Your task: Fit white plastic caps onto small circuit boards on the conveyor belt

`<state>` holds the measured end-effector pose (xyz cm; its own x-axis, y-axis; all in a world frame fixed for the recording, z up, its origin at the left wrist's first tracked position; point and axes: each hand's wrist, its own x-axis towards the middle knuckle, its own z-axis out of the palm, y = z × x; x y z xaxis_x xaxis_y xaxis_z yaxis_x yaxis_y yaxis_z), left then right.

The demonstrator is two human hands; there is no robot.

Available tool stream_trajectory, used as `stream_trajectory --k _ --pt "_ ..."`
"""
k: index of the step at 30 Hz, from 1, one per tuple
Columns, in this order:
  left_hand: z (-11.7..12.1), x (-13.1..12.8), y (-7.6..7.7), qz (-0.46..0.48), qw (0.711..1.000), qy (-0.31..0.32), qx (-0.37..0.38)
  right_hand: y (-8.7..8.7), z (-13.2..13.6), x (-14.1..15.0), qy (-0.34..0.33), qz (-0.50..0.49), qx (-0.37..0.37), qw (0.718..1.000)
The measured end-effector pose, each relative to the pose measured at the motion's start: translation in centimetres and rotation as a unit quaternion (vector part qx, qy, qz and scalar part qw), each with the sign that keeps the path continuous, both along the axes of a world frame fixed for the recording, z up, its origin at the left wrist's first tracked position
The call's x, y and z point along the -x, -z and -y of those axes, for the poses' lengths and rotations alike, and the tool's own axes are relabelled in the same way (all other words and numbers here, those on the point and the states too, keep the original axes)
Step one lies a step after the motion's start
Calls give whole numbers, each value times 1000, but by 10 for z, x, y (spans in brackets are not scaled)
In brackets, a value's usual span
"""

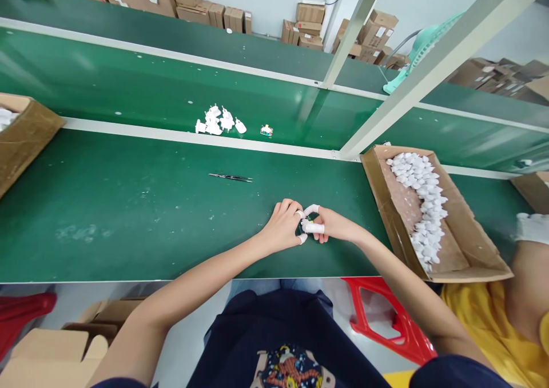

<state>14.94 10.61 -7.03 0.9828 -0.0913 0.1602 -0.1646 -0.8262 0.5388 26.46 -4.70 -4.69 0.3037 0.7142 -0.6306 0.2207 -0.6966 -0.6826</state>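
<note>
My left hand (283, 224) and my right hand (332, 226) meet over the green table (128, 216) near its front edge. Both wear white finger cots on some fingertips. Together they pinch a small white plastic part (307, 226) between them, fingers curled round it. A cardboard box (465, 251) full of the same small white parts (422, 202) lies just right of my right hand.
Black tweezers (230, 177) lie on the table beyond my hands. A pile of white parts (219, 121) and a small coloured piece (266, 130) sit on the conveyor belt. Another cardboard box (26, 134) is at the far left. A person in yellow (506, 331) sits at my right.
</note>
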Motion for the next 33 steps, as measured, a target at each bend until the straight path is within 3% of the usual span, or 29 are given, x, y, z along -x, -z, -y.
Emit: stream_trajectory --k 2,8,16,21,25,29,33 --pt "-1 -1 0 5 1000 14 4 -1 -4 -8 21 -85 -5 996" --pt "-3 -2 0 4 1000 18 8 -3 -17 -11 31 -65 39 997" --pt "-6 -2 -1 -9 1000 6 11 -2 -9 -12 52 -119 -12 991" --pt "-10 -2 0 -8 1000 15 18 0 0 -17 51 -216 -54 973" --pt "-12 -2 -1 -13 999 28 20 3 6 -16 83 -215 -76 970" --pt "-13 -4 0 -15 999 30 22 7 9 -15 58 -239 -106 963" --pt "-15 -5 2 -10 999 39 28 11 10 -12 76 -178 -102 976"
